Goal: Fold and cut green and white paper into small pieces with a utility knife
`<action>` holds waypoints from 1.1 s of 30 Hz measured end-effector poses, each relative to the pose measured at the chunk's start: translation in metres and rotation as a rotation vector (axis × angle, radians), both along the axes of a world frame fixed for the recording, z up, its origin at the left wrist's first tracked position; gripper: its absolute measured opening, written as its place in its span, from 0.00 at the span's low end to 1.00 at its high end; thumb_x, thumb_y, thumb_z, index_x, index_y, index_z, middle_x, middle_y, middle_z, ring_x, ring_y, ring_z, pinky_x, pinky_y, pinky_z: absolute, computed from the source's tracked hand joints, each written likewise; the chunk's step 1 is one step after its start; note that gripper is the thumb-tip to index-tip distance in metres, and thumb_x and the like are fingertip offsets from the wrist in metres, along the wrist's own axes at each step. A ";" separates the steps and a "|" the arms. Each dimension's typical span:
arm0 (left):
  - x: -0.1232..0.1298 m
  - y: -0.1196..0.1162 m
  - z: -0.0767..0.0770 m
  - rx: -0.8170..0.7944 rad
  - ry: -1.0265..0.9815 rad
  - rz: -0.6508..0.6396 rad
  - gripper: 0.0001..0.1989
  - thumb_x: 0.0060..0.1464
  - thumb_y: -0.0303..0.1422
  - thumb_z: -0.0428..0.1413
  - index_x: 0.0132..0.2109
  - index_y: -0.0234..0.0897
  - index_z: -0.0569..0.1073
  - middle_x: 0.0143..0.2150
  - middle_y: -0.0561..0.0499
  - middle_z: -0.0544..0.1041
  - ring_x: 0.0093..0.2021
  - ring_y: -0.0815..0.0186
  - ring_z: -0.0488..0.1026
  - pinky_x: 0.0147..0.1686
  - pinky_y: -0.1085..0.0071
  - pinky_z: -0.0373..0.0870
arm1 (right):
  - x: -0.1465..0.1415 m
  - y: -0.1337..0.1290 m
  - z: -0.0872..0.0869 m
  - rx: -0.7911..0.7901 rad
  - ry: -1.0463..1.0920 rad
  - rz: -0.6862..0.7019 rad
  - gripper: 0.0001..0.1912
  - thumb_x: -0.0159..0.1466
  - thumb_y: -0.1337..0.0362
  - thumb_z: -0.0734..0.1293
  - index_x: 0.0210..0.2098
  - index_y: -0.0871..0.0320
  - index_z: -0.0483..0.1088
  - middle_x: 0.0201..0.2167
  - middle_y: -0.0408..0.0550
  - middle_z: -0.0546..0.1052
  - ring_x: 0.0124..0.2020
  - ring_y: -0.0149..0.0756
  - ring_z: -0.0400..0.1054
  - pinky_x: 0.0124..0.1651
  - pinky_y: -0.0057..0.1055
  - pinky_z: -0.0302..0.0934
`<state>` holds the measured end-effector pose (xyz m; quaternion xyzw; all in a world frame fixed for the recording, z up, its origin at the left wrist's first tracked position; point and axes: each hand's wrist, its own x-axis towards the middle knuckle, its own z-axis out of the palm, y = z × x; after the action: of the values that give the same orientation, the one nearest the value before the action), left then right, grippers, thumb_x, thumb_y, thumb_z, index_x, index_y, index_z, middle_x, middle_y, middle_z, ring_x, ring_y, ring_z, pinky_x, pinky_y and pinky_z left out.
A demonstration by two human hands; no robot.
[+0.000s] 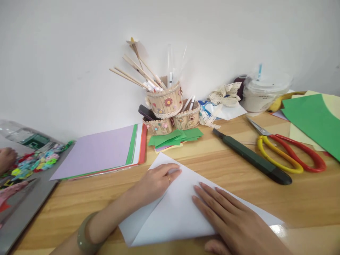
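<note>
A white sheet of paper (170,219) lies on the table before me, with one part folded over so that a slanting edge runs across its left side. My left hand (156,182) is closed at the upper part of that edge, its fingers bent together on the paper; the thumb is hidden. A ring and a greenish bangle show on this hand and wrist. Flat on the folded layer rests my right hand (231,212), fingers stretched out and pointing to the upper left.
Coloured paper (103,152) is stacked at left, green slips (175,138) behind the sheet. Decorated pots (164,102) hold sticks and pens. A dark green cutter (255,159), scissors (289,152), a drink cup (261,94) and green paper (313,120) lie right. Another person's hand (6,159) is far left.
</note>
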<state>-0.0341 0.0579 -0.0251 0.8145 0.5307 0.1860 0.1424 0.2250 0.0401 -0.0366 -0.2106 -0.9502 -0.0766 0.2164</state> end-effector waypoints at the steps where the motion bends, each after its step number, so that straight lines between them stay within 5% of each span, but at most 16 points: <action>1: -0.002 0.000 -0.003 0.054 0.029 -0.043 0.15 0.68 0.37 0.44 0.53 0.39 0.71 0.51 0.49 0.77 0.51 0.65 0.74 0.53 0.67 0.71 | 0.000 0.001 -0.001 0.009 -0.015 0.010 0.31 0.61 0.49 0.65 0.58 0.62 0.66 0.57 0.57 0.70 0.55 0.43 0.67 0.50 0.38 0.67; 8: -0.013 -0.001 -0.012 0.370 0.203 -0.263 0.16 0.68 0.27 0.41 0.55 0.35 0.70 0.52 0.44 0.76 0.45 0.63 0.75 0.44 0.64 0.75 | -0.002 0.005 0.001 0.094 -0.079 0.032 0.31 0.62 0.46 0.62 0.55 0.63 0.68 0.56 0.56 0.70 0.54 0.43 0.68 0.47 0.37 0.69; 33: -0.014 -0.001 0.000 0.376 0.297 -0.380 0.19 0.68 0.24 0.37 0.62 0.30 0.61 0.57 0.41 0.73 0.42 0.63 0.72 0.41 0.67 0.74 | -0.001 0.004 0.002 0.075 -0.042 -0.001 0.30 0.63 0.46 0.61 0.56 0.62 0.68 0.57 0.53 0.70 0.55 0.43 0.67 0.49 0.37 0.67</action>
<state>-0.0482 0.0571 -0.0251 0.9295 0.3402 0.1302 -0.0578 0.2236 0.0441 -0.0346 -0.2011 -0.9510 -0.1165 0.2040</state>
